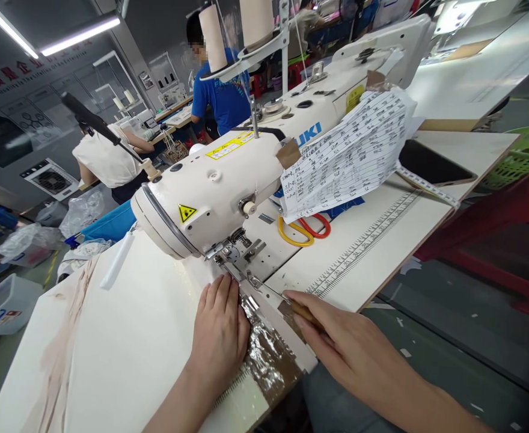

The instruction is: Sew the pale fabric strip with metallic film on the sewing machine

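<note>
A white sewing machine (246, 162) crosses the middle of the view. My left hand (222, 328) lies palm down just in front of the needle area, fingers stretched toward the presser foot (228, 264). Light fabric (187, 282) shows beside those fingers. My right hand (336, 337) is closed around the wooden handle of an awl (307, 313); its thin metal shaft points to the needle area. Between the hands, a strip of light material (287, 337) runs toward the table's front edge, beside brown shiny tape (269, 349).
Scissors with yellow and red handles (303, 231) lie behind the ruler tape (363, 240). Handwritten paper (350, 153) hangs on the machine, near a phone (433, 162). A red stool (494, 240) stands at right. Two people sit further back, one in a blue shirt (223, 96).
</note>
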`<state>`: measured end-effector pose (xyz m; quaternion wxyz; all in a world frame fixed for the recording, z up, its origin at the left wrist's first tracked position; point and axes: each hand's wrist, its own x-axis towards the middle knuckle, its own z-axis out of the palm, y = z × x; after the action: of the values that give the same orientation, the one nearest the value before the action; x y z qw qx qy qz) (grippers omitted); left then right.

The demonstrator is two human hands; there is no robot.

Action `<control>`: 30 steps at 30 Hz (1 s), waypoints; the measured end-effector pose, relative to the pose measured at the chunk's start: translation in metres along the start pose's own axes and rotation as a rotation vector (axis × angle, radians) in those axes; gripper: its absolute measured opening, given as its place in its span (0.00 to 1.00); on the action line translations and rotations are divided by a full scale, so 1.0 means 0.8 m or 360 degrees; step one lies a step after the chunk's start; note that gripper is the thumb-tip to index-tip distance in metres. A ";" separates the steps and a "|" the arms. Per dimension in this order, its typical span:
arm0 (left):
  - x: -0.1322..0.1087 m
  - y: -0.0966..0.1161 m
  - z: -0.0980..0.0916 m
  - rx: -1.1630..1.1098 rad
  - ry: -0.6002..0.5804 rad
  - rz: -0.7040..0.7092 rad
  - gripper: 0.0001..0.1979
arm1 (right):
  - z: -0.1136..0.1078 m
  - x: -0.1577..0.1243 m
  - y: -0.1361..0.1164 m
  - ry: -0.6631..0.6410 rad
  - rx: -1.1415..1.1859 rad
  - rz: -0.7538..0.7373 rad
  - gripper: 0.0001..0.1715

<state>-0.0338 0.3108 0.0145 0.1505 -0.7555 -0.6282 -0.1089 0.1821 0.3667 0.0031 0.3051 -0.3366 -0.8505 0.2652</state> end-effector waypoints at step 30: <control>0.010 -0.024 0.011 -0.0236 0.0142 -0.0191 0.20 | 0.062 0.061 -0.035 -0.0201 -0.0710 -0.0495 0.13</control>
<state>-0.0515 0.3248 0.0113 0.1152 -0.7201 -0.6552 -0.1972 0.1073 0.3724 0.0049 0.2070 -0.2436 -0.9466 0.0418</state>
